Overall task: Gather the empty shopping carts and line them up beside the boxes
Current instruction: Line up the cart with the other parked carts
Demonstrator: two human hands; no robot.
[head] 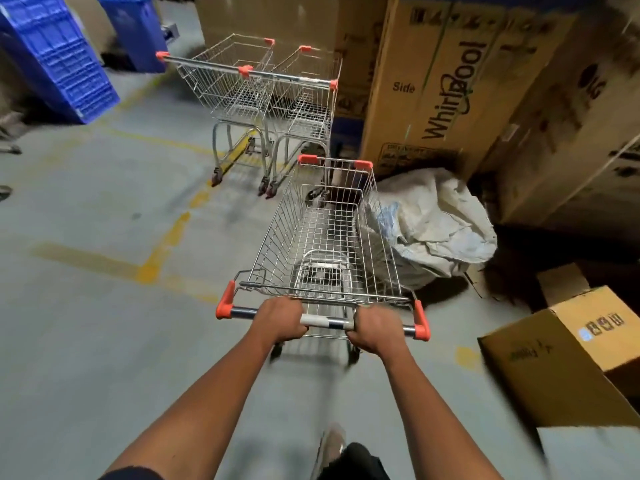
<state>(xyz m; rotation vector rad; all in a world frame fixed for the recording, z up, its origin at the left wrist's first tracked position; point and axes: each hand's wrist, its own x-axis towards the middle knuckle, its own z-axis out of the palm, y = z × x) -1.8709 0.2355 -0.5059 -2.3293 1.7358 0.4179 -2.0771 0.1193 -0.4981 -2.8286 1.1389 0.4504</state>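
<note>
Right in front of me on the grey concrete floor [86, 341] is the empty silver wire shopping cart with orange corner caps [329, 237], and I've got both hands on its handle bar [327, 321]. My left hand [281, 320] is curled tight around the bar left of centre, my right hand [375, 329] is wrapped around it right of centre, fingers fully closed on both.

Just ahead of the cart's nose are two more empty silver wire carts [263, 95], parked side by side and touching, right up against the tall brown cardboard Whirlpool box [446, 81]. More big brown cardboard boxes [568, 126] are stacked along the right.

Beside my cart on the right there's a crumpled off-white woven sack [433, 226] lying on the floor, very close to the basket. A smaller tan carton [561, 355] sits near my right arm. Blue plastic crates [59, 57] lean at the far left. Faded yellow painted lines [162, 247] run across the floor.
</note>
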